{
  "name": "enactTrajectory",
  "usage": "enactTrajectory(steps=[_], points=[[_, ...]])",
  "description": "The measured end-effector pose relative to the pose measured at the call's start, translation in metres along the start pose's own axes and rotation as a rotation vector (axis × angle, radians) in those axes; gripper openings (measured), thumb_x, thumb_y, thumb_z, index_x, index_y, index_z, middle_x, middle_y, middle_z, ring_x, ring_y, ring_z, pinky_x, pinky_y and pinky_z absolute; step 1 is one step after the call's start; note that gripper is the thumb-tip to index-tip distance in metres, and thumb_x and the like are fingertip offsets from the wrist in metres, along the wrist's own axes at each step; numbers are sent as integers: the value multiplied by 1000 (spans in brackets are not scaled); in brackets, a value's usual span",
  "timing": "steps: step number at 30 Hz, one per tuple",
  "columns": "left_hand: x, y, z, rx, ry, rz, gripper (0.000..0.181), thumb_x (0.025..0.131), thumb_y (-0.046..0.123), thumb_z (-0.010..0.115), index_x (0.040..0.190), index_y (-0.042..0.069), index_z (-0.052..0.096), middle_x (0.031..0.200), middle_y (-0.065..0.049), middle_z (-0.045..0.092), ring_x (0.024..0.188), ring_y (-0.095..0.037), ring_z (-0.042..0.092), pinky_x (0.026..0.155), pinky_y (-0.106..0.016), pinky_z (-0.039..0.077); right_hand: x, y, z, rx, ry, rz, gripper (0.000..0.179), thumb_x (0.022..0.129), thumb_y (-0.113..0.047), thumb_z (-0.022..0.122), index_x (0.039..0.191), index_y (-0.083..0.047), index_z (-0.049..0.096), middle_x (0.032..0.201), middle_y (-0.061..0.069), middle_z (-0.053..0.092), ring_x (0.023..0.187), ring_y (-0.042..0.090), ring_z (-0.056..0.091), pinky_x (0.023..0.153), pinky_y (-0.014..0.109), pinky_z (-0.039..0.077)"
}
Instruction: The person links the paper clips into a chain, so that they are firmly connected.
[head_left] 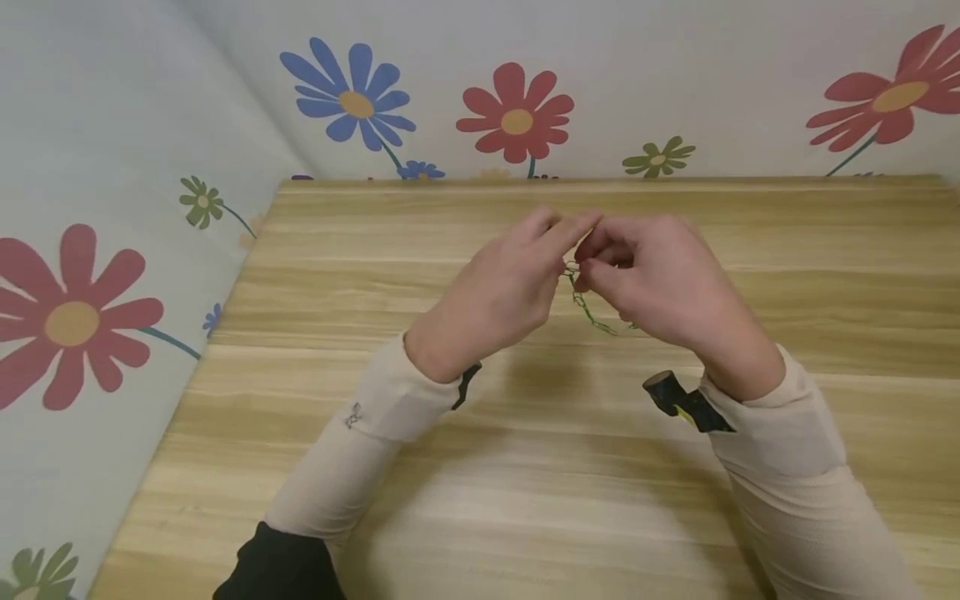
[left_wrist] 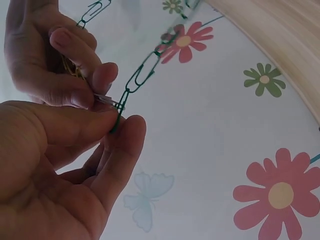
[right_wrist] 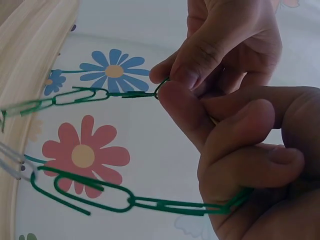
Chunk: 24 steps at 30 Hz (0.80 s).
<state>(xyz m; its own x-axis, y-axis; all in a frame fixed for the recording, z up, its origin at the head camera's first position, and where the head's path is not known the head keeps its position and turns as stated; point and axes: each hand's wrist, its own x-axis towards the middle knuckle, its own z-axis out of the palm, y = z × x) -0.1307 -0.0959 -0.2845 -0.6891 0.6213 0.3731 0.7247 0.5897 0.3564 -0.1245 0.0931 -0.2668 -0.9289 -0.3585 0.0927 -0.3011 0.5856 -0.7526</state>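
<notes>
Over the wooden table, my left hand [head_left: 498, 287] and right hand [head_left: 667, 279] meet at the fingertips around a chain of linked paper clips [head_left: 592, 317], mostly green. In the left wrist view, my left thumb and forefinger pinch a green paper clip [left_wrist: 118, 119] at one end of the chain. A whitish paper clip [left_wrist: 103, 99] meets it from my right fingertips, and yellow paper clips [left_wrist: 72, 67] show partly inside that hand. The right wrist view has another stretch of green clips [right_wrist: 95, 192] running out from my curled right fingers, with a whitish clip [right_wrist: 11, 162] farther along.
The wooden table [head_left: 420, 500] reaches back to a white wall covering [head_left: 720, 75] printed with flowers. A similar covering runs along the left edge. Both wrists wear dark straps [head_left: 705, 412] over pale sleeves.
</notes>
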Motion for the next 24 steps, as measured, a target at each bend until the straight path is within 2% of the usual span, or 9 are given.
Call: enactTrajectory(steps=[5, 9, 13, 15, 17, 19, 22, 24], points=[[2, 2, 1, -3, -15, 3, 52, 97, -9, 49, 148, 2, 46, 112, -12, 57, 89, -21, 55, 73, -23, 47, 0, 0, -2, 47, 7, 27, 17, 94, -7, 57, 99, -6, 73, 82, 2, 73, 49, 22, 55, 45, 25, 42], [2, 1, 0, -42, -39, 6, 56, 97, -11, 48, 152, 0, 40, 115, -13, 58, 94, -21, 56, 80, -22, 47, 3, 2, -2, 127, 18, 38, 20, 93, -4, 55, 99, -5, 74, 80, 5, 72, 51, 26, 55, 44, 27, 43], [1, -2, -2, -94, -19, 40, 59, 96, -13, 53, 153, -2, 37, 124, -16, 60, 102, -23, 59, 90, -22, 47, 5, 6, -2, 286, 6, -8, 15, 93, -1, 56, 96, 0, 70, 79, 10, 70, 53, 27, 56, 43, 28, 44], [1, -3, -4, -143, 10, 57, 58, 96, -12, 56, 151, -3, 39, 120, -15, 62, 101, -22, 60, 91, -22, 47, 6, 8, -3, 399, -8, -49, 11, 94, 1, 57, 94, 5, 68, 78, 13, 69, 53, 26, 56, 42, 28, 45], [2, -5, -5, -221, 46, 58, 57, 96, -9, 61, 149, -4, 42, 111, -14, 64, 96, -20, 62, 89, -21, 48, 7, 11, -3, 519, -27, -82, 8, 94, 3, 59, 94, 8, 66, 77, 17, 68, 52, 24, 56, 42, 27, 46], [3, -8, -6, -336, 75, 37, 57, 94, -6, 66, 147, -3, 46, 101, -11, 65, 88, -16, 64, 83, -22, 50, 8, 14, -4, 634, -43, -101, 8, 95, 4, 61, 95, 10, 65, 77, 19, 68, 52, 23, 56, 42, 26, 46], [4, -14, -4, -562, 114, 8, 55, 91, -4, 70, 143, -5, 51, 92, -9, 65, 82, -15, 64, 77, -29, 53, 7, 17, -5, 780, -68, -118, 7, 95, 7, 60, 96, 12, 64, 77, 21, 67, 51, 22, 56, 40, 26, 44], [5, -18, -2, -712, 132, 2, 49, 92, -6, 68, 139, -7, 53, 91, -10, 65, 79, -19, 63, 74, -35, 54, 6, 19, -6, 858, -84, -130, 7, 95, 8, 60, 97, 13, 64, 78, 21, 68, 51, 20, 56, 39, 25, 43]])
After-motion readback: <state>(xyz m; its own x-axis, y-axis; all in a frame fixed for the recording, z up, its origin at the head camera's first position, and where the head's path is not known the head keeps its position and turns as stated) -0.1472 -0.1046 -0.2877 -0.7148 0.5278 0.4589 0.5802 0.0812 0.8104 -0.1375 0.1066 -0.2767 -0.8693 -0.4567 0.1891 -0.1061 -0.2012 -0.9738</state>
